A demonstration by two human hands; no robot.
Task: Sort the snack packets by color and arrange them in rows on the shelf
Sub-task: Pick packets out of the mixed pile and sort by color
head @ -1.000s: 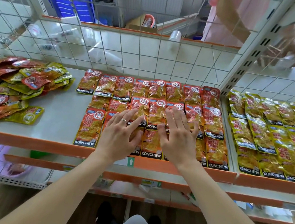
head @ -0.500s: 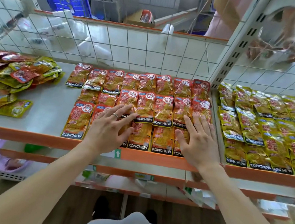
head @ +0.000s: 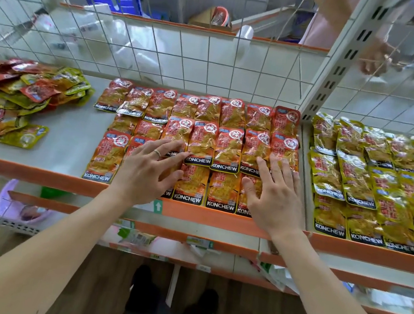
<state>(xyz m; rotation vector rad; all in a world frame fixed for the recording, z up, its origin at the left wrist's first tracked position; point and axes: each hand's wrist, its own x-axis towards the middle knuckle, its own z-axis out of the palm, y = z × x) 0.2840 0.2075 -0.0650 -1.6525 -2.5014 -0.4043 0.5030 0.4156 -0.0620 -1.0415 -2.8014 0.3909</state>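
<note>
Red snack packets (head: 203, 140) lie in three overlapping rows on the grey shelf (head: 70, 135) with its orange front edge. My left hand (head: 145, 172), a ring on one finger, rests flat with spread fingers on the front-row packets left of centre. My right hand (head: 275, 193) lies flat with straight fingers on the front and middle rows near the right end. Yellow-green packets (head: 373, 180) fill the neighbouring shelf bay on the right in rows. A loose mixed pile of red and yellow packets (head: 17, 98) sits at the far left of the shelf.
A white wire grid (head: 187, 58) backs the shelf, and a slotted upright post (head: 329, 75) divides the two bays. Behind the grid another person's hands (head: 411, 60) handle something. Lower shelves (head: 189, 239) hold bags and a pink basin (head: 20, 207).
My right hand slid rightwards along the rows from the centre to the right end, and my left hand shifted slightly left. The packets look more squared up. The view moved closer.
</note>
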